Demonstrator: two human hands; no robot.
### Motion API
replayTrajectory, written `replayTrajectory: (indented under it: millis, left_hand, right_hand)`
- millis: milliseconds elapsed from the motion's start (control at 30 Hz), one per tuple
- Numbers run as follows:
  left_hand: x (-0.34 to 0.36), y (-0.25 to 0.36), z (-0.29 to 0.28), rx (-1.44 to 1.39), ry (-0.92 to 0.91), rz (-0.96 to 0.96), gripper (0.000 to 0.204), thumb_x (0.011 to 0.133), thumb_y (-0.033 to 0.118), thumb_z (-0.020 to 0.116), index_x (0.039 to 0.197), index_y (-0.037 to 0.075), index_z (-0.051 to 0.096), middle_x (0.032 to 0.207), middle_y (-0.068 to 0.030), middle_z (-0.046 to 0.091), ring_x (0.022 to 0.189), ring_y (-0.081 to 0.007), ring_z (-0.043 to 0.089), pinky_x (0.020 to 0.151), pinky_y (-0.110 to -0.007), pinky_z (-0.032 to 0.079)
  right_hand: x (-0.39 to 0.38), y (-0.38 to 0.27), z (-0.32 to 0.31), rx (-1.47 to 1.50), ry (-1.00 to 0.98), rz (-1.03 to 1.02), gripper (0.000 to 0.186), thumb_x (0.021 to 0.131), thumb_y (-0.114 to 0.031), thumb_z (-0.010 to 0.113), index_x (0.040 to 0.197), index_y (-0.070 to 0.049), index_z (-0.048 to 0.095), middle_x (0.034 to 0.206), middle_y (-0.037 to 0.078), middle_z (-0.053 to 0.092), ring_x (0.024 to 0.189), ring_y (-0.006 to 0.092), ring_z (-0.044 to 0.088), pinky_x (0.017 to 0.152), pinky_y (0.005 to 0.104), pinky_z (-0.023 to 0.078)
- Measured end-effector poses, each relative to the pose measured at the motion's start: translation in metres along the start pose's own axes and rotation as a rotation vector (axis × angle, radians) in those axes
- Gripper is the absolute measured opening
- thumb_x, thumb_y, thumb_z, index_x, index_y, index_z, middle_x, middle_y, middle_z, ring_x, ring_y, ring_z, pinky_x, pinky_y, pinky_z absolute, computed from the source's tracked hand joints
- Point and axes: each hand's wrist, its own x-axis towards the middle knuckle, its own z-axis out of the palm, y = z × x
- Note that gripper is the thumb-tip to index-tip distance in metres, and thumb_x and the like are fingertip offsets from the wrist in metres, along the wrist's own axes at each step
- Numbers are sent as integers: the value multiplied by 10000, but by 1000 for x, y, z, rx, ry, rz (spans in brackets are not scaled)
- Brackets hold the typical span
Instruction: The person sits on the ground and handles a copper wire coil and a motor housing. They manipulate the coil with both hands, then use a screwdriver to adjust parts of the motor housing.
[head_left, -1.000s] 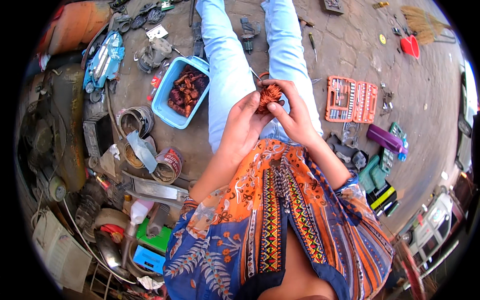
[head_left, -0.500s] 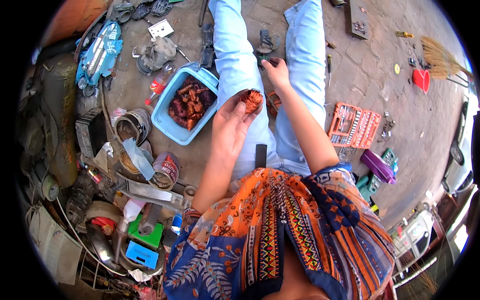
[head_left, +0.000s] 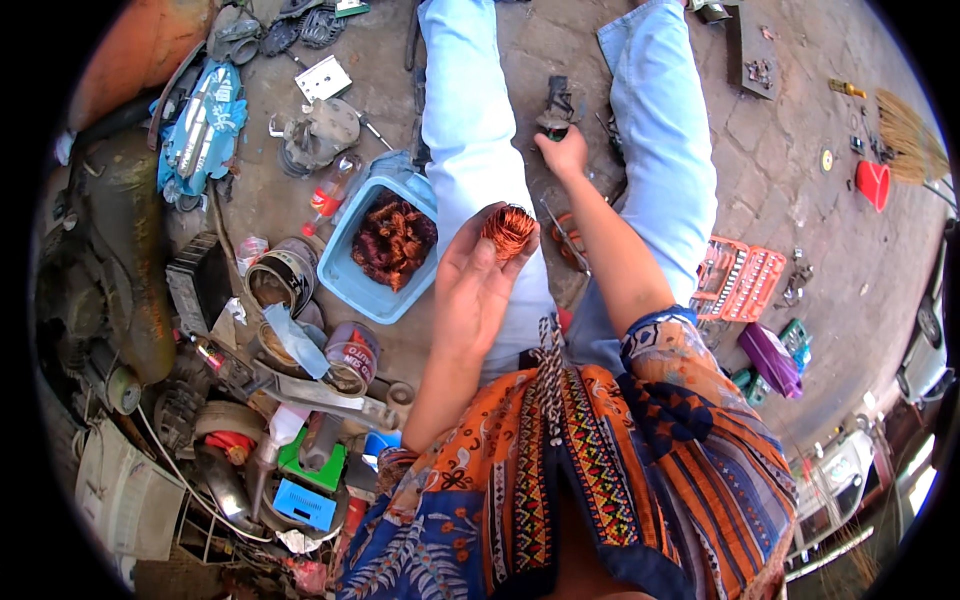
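Note:
My left hand (head_left: 473, 285) is closed around a bundle of coiled copper wire (head_left: 508, 230), held up above my left thigh. Between my legs, my right hand (head_left: 563, 152) reaches down with its fingers closed at the near end of a dark part (head_left: 557, 98) that has a green patch. The fingers hide part of that grip. Pliers or cutters with orange handles (head_left: 570, 243) lie between my thighs, partly behind my right forearm. Left of my left leg stands a light-blue plastic tub (head_left: 340, 288) with copper wire coils (head_left: 393, 240) in it.
Tin cans (head_left: 352, 350), a plastic bottle (head_left: 330, 195), a gas cylinder (head_left: 140, 260) and scrap parts crowd the left. Right of my legs lie an orange socket set (head_left: 750, 285) and a purple case (head_left: 768, 358). A red scoop (head_left: 873, 184) and broom (head_left: 908, 135) lie farther right.
My right hand has closed in on the dark part. My right leg has swung outward, widening the gap between my legs. The copper coil stays in my left hand, and the view has shifted slightly.

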Motion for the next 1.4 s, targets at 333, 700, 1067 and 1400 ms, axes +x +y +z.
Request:
replayTrajectory:
  millis: [333, 700, 1067, 1400]
  left_hand:
    - [-18, 6, -1, -88, -126, 73, 456, 859, 84, 651, 1256, -52, 471, 1213, -177, 570, 1149, -307, 550, 1035, -419, 433]
    - [-35, 18, 21, -147, -339, 83, 525, 858, 86, 648, 1302, -64, 409, 1338, -253, 438, 1245, -351, 465, 1057, -387, 439]
    - [-57, 20, 38, -55, -407, 111, 493, 861, 196, 670, 1268, -16, 491, 1239, -208, 562, 1115, -317, 584, 966, -377, 498]
    - [-91, 22, 47, 86, -534, 244, 552, 845, 195, 691, 1299, -10, 453, 1282, -232, 508, 1137, -333, 563, 943, -356, 523]
  right_hand:
    - [-90, -124, -153, 1023, -664, 82, 411, 849, -351, 658, 1050, -2, 576, 836, 84, 612, 737, 154, 607, 634, 258, 490]
    - [-222, -116, -231, 1587, -892, 76, 435, 896, -374, 583, 1143, -20, 533, 968, 123, 627, 817, 204, 637, 728, 306, 533]
    - [-270, -116, -257, 1724, -1011, -57, 480, 852, -387, 628, 1121, -1, 533, 960, 128, 593, 811, 210, 615, 751, 303, 522]
    - [-297, -116, -275, 1525, -1126, -486, 531, 668, -457, 698, 924, -38, 495, 855, 86, 477, 679, 192, 528, 598, 260, 416]
